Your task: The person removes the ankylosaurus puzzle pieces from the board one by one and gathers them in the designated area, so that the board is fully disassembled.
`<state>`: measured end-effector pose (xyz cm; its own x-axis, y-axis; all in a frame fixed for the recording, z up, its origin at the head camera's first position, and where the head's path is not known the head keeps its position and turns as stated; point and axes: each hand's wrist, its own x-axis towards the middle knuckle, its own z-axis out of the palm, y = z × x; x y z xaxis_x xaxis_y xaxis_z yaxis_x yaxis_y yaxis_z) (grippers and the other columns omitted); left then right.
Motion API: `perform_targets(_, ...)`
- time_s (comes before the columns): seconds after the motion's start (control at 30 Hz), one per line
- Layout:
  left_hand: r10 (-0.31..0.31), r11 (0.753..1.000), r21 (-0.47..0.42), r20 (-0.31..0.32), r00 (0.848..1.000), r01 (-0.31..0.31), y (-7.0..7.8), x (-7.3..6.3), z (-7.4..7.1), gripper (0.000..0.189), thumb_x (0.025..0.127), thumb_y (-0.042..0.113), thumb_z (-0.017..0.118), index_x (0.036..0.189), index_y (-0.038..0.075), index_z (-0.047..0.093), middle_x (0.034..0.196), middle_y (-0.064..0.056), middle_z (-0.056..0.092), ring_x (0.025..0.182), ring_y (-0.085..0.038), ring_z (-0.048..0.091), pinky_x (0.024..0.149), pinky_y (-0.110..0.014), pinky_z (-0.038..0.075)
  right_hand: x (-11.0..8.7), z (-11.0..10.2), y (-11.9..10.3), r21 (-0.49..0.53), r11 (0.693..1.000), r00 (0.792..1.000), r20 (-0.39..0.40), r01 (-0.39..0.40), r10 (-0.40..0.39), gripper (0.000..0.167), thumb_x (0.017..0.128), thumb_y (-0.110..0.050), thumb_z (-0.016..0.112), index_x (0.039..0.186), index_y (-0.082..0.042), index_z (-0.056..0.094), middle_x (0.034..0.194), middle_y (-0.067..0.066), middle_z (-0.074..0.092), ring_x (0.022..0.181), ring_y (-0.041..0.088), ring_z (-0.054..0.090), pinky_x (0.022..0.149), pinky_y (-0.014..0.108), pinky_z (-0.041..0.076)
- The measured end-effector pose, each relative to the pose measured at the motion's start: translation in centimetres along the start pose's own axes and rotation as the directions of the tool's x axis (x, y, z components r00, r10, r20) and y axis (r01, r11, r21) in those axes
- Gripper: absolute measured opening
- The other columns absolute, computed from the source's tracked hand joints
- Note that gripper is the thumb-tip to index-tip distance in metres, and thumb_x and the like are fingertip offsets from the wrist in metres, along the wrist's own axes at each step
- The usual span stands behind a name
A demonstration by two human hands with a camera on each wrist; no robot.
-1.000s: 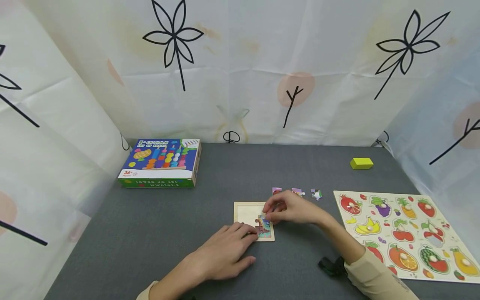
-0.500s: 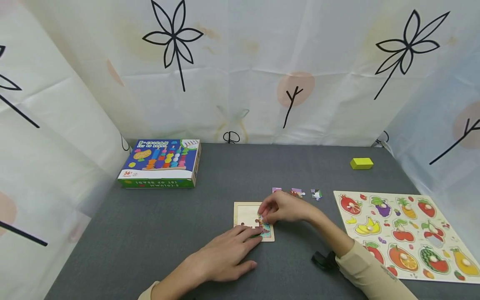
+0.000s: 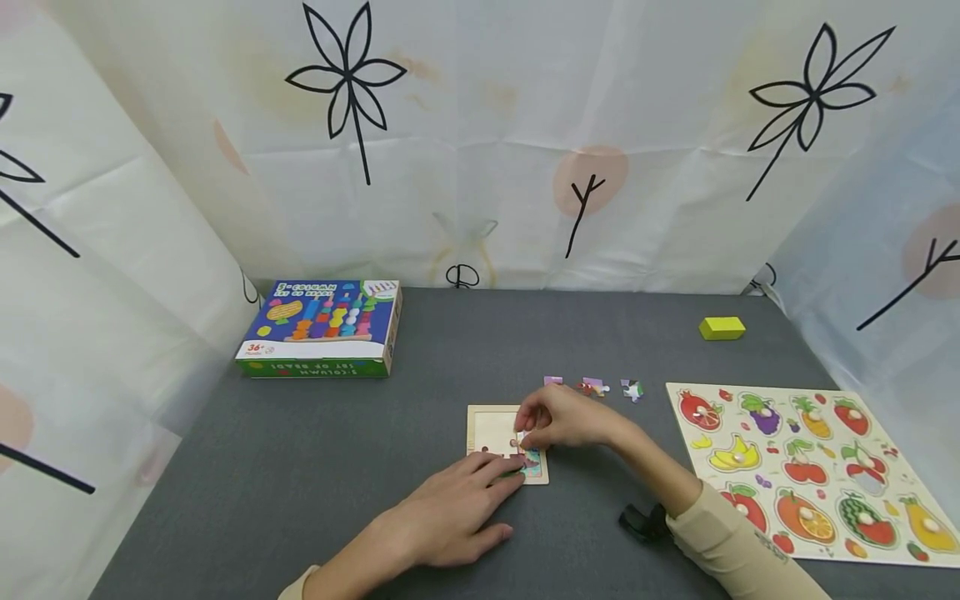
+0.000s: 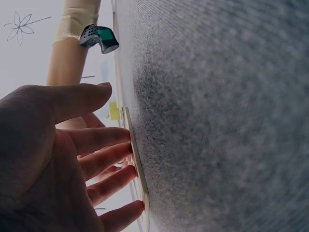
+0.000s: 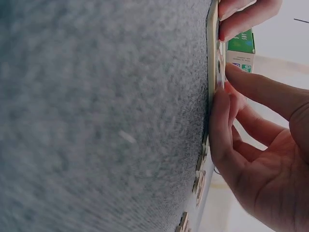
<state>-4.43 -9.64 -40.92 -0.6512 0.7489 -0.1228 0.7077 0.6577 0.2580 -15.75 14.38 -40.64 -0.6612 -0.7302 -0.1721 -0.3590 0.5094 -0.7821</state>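
A small wooden puzzle tray (image 3: 491,417) lies on the grey table in the head view, with colourful puzzle pieces (image 3: 533,468) in its near right part. My left hand (image 3: 457,512) rests over the tray's near side, fingers extended; in the left wrist view its fingertips (image 4: 123,136) touch the tray edge. Above the tray's right side, my right hand (image 3: 573,417) pinches a puzzle piece (image 5: 220,77) between thumb and index finger, low against the tray. The fingers hide much of that piece and of the ones beneath.
Loose puzzle pieces (image 3: 632,389) lie behind the right hand. A fruit peg board (image 3: 701,475) is at the right, partly under the right sleeve. A yellow-green block (image 3: 722,328) sits at the back right, and a blue bead-set box (image 3: 318,329) at the back left.
My right hand has shifted a little left over the tray, still pinching the piece. The left fingers have slid slightly right across the tray's near part.
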Motion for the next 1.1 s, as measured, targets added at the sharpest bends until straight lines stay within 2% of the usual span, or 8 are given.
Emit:
perform_targets(0.27,-0.006,1.0,0.004,0.004,1.0,0.006,0.1,-0.1,0.0,0.059,0.108,0.046,0.065,0.159,0.02,0.055,0.173,0.01,0.041,0.156,-0.018,0.045,0.128,-0.041,0.043,-0.4,0.1,-0.1,-0.046,0.998,0.997,-0.059,0.053,-0.056,0.006,0.092,-0.004,0.081,0.098,-0.004,0.078,0.084,0.0,0.074,0.074,0.001,0.063,0.072,0.02,0.055)
perform_targets(0.53,-0.013,1.0,-0.015,0.031,0.999,0.013,-0.2,0.1,0.2,0.06,0.108,0.048,0.063,0.16,0.02,0.055,0.174,0.01,0.039,0.156,-0.018,0.045,0.127,-0.043,0.044,-1.5,0.0,-0.2,-0.027,0.995,0.994,-0.054,0.093,-0.094,0.013,0.093,0.001,0.08,0.104,-0.005,0.078,0.093,0.005,0.077,0.08,0.005,0.067,0.077,0.025,0.06)
perform_targets(0.8,-0.008,1.0,-0.013,0.024,1.0,0.008,-0.3,0.2,0.2,0.059,0.108,0.048,0.063,0.16,0.02,0.055,0.174,0.011,0.04,0.155,-0.017,0.045,0.128,-0.042,0.043,-3.1,-0.6,-0.2,-0.02,0.995,0.993,-0.066,0.096,-0.097,0.013,0.096,-0.002,0.079,0.108,-0.006,0.078,0.101,0.007,0.076,0.082,0.007,0.069,0.08,0.026,0.062)
perform_targets(1.1,-0.018,1.0,-0.01,0.03,0.999,0.018,-0.2,0.2,0.2,0.06,0.108,0.048,0.063,0.16,0.02,0.054,0.174,0.012,0.038,0.154,-0.017,0.045,0.127,-0.041,0.044,-5.5,-2.8,0.5,0.053,0.997,0.993,-0.107,0.056,-0.05,0.017,0.096,-0.004,0.079,0.114,-0.005,0.077,0.108,0.012,0.077,0.087,0.01,0.072,0.082,0.026,0.063)
